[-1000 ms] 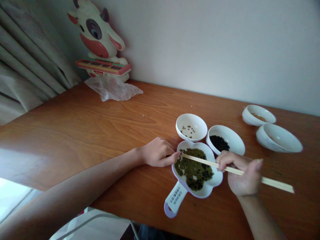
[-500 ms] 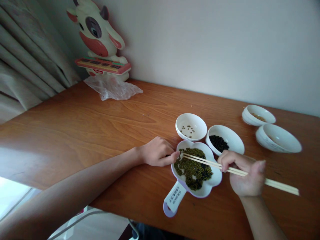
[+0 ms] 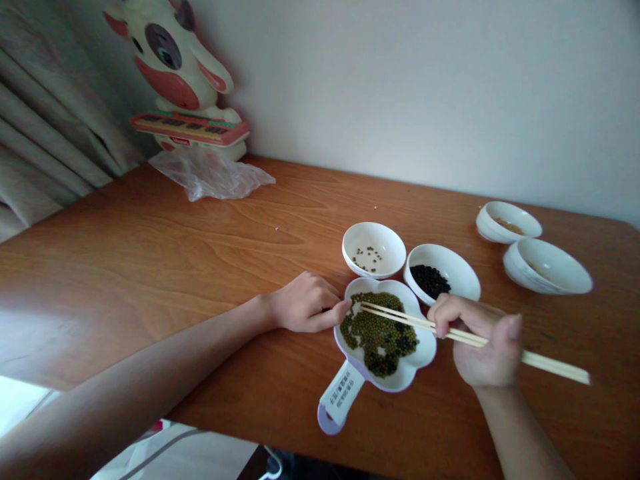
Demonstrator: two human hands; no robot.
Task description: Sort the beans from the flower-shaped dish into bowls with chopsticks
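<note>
Pinching two slim pale wooden chopsticks [image 3: 466,337], the R hand [image 3: 487,363] hung just R of the white flower-shaped plastic tray [image 3: 424,350], fingers closed round the sticks, tips slightly parted over the tray's L part. The L hand [image 3: 305,303] sat at the tray's L edge, fingers curled, one digit by the rim; couldn't tell if it gripped. Small round olive-green beans [image 3: 373,327] lay inside the tray, w/ darker beans [image 3: 407,341] mixed in toward its R side. For good tip work, my guess: light, even squeeze, one bean per go, b/c round ones would prob. skid; a steady L hand should've helped.

Count: 2 hands, 2 sticks, 1 tray, 4 round white glossy bowls. Just beyond the tray: one bowl [image 3: 390,250] w/ a few green beans; beyond + R, a second bowl [image 3: 463,280] w/ black beans [image 3: 430,281]. Well R of tray: a third bowl [image 3: 487,230] w/ yellowish grains [image 3: 509,225], a fourth bowl [image 3: 565,263], contents unclear. Tray beans: too many to count. Far L of tray: 1 white-and-pink cow-shaped toy keyboard [image 3: 180,80], 1 crumpled clear plastic bag [image 3: 210,175].
</note>
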